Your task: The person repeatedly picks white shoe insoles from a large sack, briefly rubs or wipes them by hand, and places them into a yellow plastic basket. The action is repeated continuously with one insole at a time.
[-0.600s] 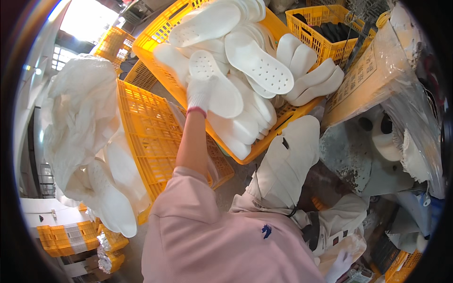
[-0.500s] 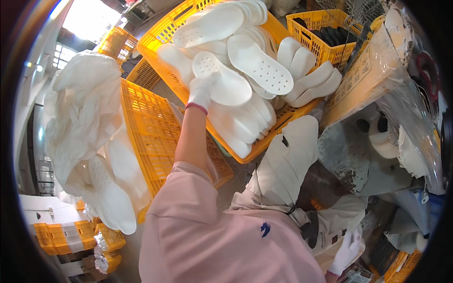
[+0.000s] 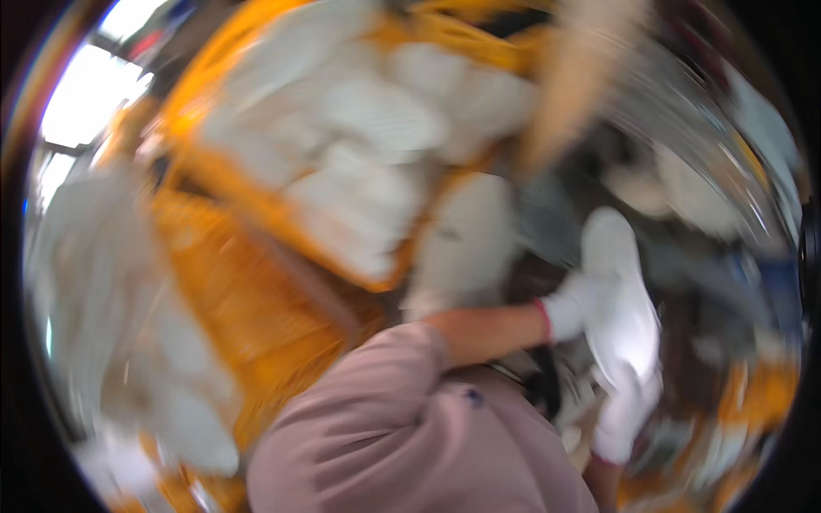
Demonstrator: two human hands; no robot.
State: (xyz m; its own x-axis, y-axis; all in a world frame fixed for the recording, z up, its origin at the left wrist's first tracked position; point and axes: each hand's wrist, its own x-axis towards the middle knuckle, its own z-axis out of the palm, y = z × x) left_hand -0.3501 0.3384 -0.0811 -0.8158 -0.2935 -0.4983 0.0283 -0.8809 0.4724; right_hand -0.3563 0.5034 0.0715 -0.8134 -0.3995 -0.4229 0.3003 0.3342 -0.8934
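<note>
The whole view is smeared by motion. My left hand [image 3: 571, 309], in a white glove with a red cuff, reaches across to the right and is closed on the middle of a white shoe insole [image 3: 617, 282]. My right hand [image 3: 626, 421], also in a white glove, comes up from the lower right and meets the insole's lower end; the blur hides its grip. A yellow plastic crate [image 3: 214, 167] heaped with white insoles [image 3: 385, 128] lies up and to the left, away from both hands.
A second yellow crate [image 3: 248, 299] stands on edge at the left, with a pile of white insoles [image 3: 103, 282] beside it. A grey-white sack [image 3: 466, 239] lies between the crates and my hands. Blurred clutter fills the right side.
My left hand has come out of the heaped crate and swung down to the right, carrying a white insole. My right hand has risen to meet it. The view has turned and blurred.
</note>
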